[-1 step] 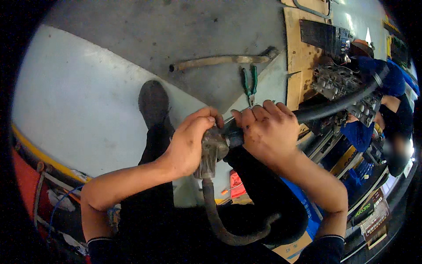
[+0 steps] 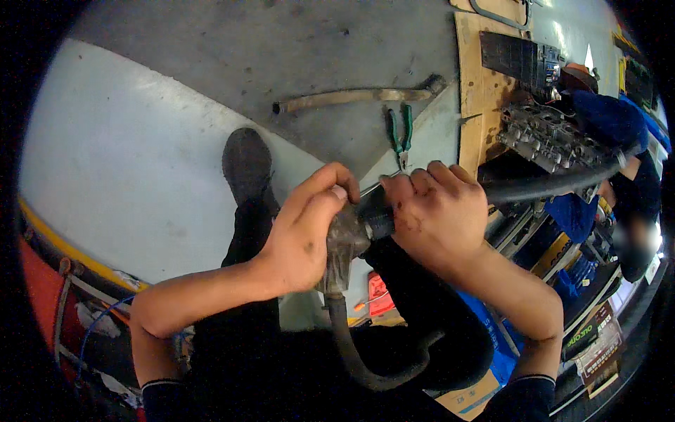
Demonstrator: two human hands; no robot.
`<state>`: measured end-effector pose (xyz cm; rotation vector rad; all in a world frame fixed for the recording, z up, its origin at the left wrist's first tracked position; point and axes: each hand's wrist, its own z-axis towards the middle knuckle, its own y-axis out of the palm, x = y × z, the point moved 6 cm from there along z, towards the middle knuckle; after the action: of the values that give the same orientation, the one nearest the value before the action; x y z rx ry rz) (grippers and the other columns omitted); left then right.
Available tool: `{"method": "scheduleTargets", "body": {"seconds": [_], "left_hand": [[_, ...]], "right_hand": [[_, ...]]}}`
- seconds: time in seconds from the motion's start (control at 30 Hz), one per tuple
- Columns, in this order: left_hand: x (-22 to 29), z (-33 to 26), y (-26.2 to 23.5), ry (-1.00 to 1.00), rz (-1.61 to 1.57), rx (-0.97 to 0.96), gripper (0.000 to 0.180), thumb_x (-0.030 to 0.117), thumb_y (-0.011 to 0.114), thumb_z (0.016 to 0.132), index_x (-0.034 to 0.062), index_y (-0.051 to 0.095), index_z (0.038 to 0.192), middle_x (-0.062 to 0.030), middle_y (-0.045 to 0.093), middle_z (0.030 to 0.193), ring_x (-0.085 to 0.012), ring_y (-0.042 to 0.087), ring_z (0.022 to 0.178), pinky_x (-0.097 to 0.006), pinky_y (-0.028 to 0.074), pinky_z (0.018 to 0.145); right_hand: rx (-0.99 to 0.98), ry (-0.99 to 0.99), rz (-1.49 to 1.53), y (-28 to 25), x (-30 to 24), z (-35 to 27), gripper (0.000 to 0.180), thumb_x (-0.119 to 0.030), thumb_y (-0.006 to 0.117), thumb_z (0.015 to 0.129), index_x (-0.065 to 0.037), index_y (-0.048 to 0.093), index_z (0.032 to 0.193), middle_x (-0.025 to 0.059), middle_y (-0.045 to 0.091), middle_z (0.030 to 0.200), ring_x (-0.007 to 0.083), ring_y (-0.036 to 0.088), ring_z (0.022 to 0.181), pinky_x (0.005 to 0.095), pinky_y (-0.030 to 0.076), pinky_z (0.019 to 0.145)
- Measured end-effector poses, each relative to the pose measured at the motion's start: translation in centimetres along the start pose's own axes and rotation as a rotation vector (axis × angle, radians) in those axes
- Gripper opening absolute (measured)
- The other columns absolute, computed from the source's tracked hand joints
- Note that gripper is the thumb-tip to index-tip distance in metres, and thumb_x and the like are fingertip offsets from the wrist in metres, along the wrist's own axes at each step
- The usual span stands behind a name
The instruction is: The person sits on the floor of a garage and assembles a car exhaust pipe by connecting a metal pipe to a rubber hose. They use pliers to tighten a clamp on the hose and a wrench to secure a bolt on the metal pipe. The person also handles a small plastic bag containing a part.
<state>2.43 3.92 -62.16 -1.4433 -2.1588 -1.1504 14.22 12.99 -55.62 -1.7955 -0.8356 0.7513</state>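
Note:
My left hand (image 2: pixel 307 228) is closed around a grimy grey metal housing (image 2: pixel 340 246); its thumb and forefinger curl over the top. From the housing's lower end a thin worn rubber hose (image 2: pixel 346 352) hangs and bends right across my dark trousers. My right hand (image 2: pixel 439 207) grips a thick black rubber hose (image 2: pixel 538 188) close to the housing. The hose end meets the housing's side between both hands; how far it sits on is hidden by my fingers. Behind my knuckles on the floor lie green-handled pliers (image 2: pixel 401 137), apart from both hands.
An old dirty hose (image 2: pixel 351 98) lies on the grey floor beyond the pliers. At the right are cardboard (image 2: pixel 478 84), a metal engine cylinder head (image 2: pixel 541 133) and a bent-over person in blue (image 2: pixel 608 119). A red case (image 2: pixel 380 294) shows below my hands.
Both hands have shifted slightly to the right with the housing and hose. The black hose's far end has swung lower. My grips look the same.

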Motion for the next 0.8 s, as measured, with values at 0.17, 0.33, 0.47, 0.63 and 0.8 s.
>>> {"method": "scheduleTargets", "body": {"seconds": [0.17,0.33,0.47,0.63,0.8], "left_hand": [[4.6,-1.2,0.0,0.325,0.246,-0.079,0.013,0.010,0.043,0.100,0.0003,0.050,0.105,-0.0097,0.042,0.067,-0.0198,0.046,0.060,-0.038,0.037,0.059],[6.9,-2.4,1.3,0.402,0.402,-0.194,0.013,0.003,0.049,0.095,-0.0003,0.047,0.108,-0.0182,0.053,0.067,-0.0383,0.055,0.054,-0.047,0.041,0.055],[8.7,-3.7,3.5,0.553,0.584,-0.226,0.013,0.006,0.050,0.095,0.0008,0.049,0.107,-0.0192,0.057,0.068,-0.0425,0.059,0.057,-0.051,0.045,0.055],[11.5,-7.5,9.5,0.663,0.964,-0.286,0.016,0.010,0.053,0.093,0.0025,0.052,0.107,-0.0201,0.062,0.072,-0.0438,0.063,0.059,-0.053,0.050,0.055],[13.6,-16.3,16.7,0.814,1.378,-0.400,0.023,0.014,0.060,0.087,0.0039,0.052,0.106,-0.0175,0.064,0.072,-0.0418,0.065,0.062,-0.052,0.050,0.053]], "right_hand": [[-0.082,-0.024,-0.074,-3.5,-0.9,0.8,0.011,-0.019,0.064,0.071,-0.010,0.061,0.065,0.0060,0.061,0.062,0.0236,0.064,0.065,0.0391,0.050,0.056],[-0.236,0.004,-0.037,-4.7,-1.2,-0.3,0.011,-0.021,0.065,0.073,-0.011,0.068,0.069,0.0085,0.068,0.068,0.0253,0.070,0.068,0.0389,0.054,0.059],[-0.452,0.087,-0.026,-6.7,-1.1,-1.6,0.014,-0.022,0.066,0.080,-0.013,0.074,0.073,0.0104,0.074,0.074,0.0273,0.075,0.070,0.0398,0.058,0.063],[-0.593,0.228,0.084,-10.3,-1.6,-6.4,0.012,-0.020,0.069,0.081,-0.011,0.077,0.078,0.0125,0.076,0.079,0.0308,0.077,0.076,0.0421,0.061,0.068],[-0.452,0.242,0.225,-14.6,-4.6,-14.7,0.015,-0.019,0.072,0.075,-0.005,0.076,0.081,0.0180,0.076,0.083,0.0368,0.076,0.079,0.0455,0.062,0.070]]}}
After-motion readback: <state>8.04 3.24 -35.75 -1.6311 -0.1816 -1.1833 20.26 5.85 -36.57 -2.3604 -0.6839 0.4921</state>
